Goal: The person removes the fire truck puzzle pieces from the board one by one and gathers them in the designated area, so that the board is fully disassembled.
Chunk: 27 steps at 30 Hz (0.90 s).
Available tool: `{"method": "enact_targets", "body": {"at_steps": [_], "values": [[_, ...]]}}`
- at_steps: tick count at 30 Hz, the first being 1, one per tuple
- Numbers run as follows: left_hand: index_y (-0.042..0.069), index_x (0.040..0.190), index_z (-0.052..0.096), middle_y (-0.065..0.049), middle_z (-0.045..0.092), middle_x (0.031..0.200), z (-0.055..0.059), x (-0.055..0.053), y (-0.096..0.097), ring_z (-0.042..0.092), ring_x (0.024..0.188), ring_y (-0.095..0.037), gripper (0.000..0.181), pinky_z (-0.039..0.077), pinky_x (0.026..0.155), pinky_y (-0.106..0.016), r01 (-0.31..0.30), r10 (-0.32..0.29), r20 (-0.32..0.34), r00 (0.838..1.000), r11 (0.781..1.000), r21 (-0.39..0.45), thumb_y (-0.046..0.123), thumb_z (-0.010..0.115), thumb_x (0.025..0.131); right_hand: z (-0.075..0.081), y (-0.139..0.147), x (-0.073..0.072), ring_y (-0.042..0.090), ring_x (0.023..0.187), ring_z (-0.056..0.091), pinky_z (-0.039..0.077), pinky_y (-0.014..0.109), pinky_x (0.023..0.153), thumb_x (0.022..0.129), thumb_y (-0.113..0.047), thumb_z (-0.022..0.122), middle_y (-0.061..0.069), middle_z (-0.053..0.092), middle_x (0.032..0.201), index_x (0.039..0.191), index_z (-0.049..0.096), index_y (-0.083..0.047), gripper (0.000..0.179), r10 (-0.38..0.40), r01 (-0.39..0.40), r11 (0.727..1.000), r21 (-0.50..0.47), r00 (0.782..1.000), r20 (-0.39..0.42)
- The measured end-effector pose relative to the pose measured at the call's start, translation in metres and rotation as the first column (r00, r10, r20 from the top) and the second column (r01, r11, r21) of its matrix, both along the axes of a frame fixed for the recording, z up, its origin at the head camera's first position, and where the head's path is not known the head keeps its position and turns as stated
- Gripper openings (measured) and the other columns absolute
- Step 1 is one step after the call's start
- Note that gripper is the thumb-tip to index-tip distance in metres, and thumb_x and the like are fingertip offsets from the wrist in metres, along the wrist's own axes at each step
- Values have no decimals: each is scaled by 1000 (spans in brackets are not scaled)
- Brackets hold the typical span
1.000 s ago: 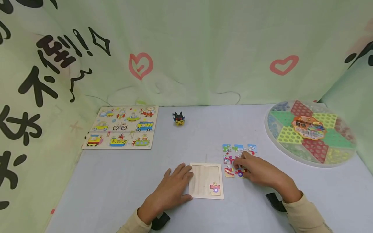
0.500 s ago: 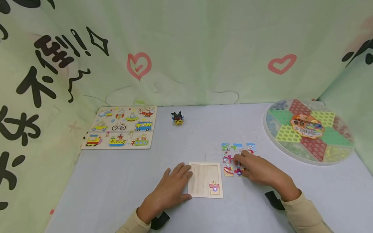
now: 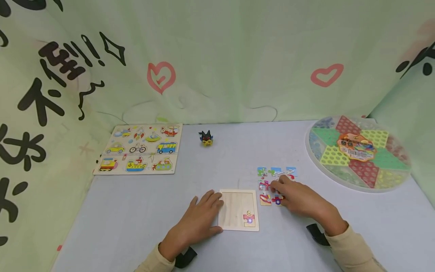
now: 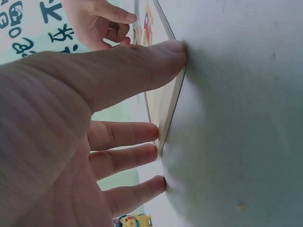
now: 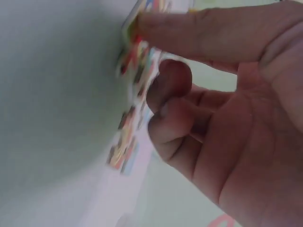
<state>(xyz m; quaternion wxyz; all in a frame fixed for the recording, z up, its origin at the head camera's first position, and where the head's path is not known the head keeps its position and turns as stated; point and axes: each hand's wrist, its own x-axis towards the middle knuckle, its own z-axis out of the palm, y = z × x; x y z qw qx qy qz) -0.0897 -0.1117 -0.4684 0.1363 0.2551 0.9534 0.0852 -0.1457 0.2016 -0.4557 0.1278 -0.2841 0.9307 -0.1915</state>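
A shallow square wooden puzzle tray [image 3: 232, 207] lies flat on the table, with one pink puzzle piece [image 3: 249, 219] in its lower right corner. My left hand [image 3: 195, 219] rests at the tray's left edge, its fingers spread; the left wrist view has the thumb [image 4: 163, 59] and fingertips touching the wooden rim. Right of the tray, loose puzzle pieces [image 3: 263, 185] are laid out in rows. Over them is my right hand [image 3: 302, 198], fingers curled, pinching a puzzle piece [image 5: 129, 30] by its edge in the right wrist view. The hand partly hides the pieces beneath it.
A wooden vehicle puzzle board [image 3: 139, 149] lies at the back left. Near the back edge stands a small black and yellow figurine [image 3: 206, 138]. A large round patterned disc [image 3: 358, 153] with an orange label occupies the back right. Behind the table hangs a green curtain [image 3: 238, 60].
The whole head view has shifted slightly left. Both hands keep nearly the same places, the left at the tray and the right among the loose pieces.
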Motion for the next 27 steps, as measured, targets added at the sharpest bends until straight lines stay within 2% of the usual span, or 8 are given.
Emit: {"method": "enact_targets", "body": {"at_steps": [2, 4, 7, 9, 11, 16, 20, 27], "values": [[8, 143, 56, -7, 46, 156, 0, 0, 0, 34, 148, -30, 72, 36, 110, -63, -2, 2, 3, 1000, 1000, 2, 39, 84, 84, 1, -6, 3, 9, 72, 47, 42, 26, 61, 85, 2, 77, -1, 50, 99, 117, 67, -9, 35, 17, -18, 1000, -21, 997, -73], [8, 143, 56, -7, 46, 156, -1, 0, 0, 34, 149, -30, 72, 36, 110, -63, -4, 4, 6, 1000, 1000, 1, 39, 84, 84, 2, -14, 8, 14, 83, 52, 47, 29, 67, 84, 1, 77, 2, 54, 104, 118, 70, -8, 36, 36, -45, 997, -57, 987, -157], [8, 143, 56, -6, 45, 156, 0, 1, 0, 34, 149, -30, 72, 36, 110, -63, -6, 6, 10, 1000, 1000, -3, 39, 85, 84, 1, -30, 16, 29, 114, 54, 52, 42, 91, 82, -3, 81, 11, 58, 123, 121, 72, -11, 41, 101, -123, 990, -68, 961, -259], [8, 143, 56, -6, 45, 156, 0, 0, -1, 34, 149, -30, 72, 36, 110, -63, -5, 6, 13, 1000, 1000, -4, 39, 84, 84, 0, -40, 23, 39, 132, 45, 48, 54, 99, 81, -8, 83, 17, 54, 138, 123, 72, -14, 44, 159, -176, 984, -34, 946, -283], [8, 143, 56, -6, 45, 156, 1, 0, -1, 33, 149, -30, 72, 36, 110, -63, -4, 4, 15, 1000, 1000, -2, 39, 84, 84, -3, -49, 30, 44, 141, 36, 44, 62, 102, 79, -12, 84, 19, 47, 148, 124, 72, -19, 47, 206, -212, 977, 7, 941, -269], [8, 142, 56, -7, 45, 155, 1, -1, 0, 34, 148, -30, 72, 36, 110, -63, 1, -1, 5, 1000, 1000, 6, 39, 85, 84, -7, -59, 39, 46, 145, 30, 43, 66, 98, 80, -16, 86, 18, 42, 154, 122, 74, -26, 44, 247, -240, 969, 57, 944, -219], [8, 142, 56, -7, 46, 155, 1, 0, 0, 34, 148, -30, 72, 37, 110, -63, 6, -6, -2, 1000, 1000, 4, 39, 85, 84, -8, -60, 40, 45, 142, 34, 44, 64, 97, 79, -14, 86, 17, 46, 149, 120, 74, -25, 43, 265, -259, 964, 58, 940, -216], [8, 143, 56, -7, 45, 156, 2, 0, -1, 33, 149, -30, 71, 37, 110, -62, 6, -6, -2, 1000, 1000, 3, 39, 84, 85, -10, -64, 44, 36, 134, 43, 46, 59, 97, 79, -8, 85, 13, 55, 136, 112, 76, -22, 37, 290, -293, 956, 20, 930, -226]]}}
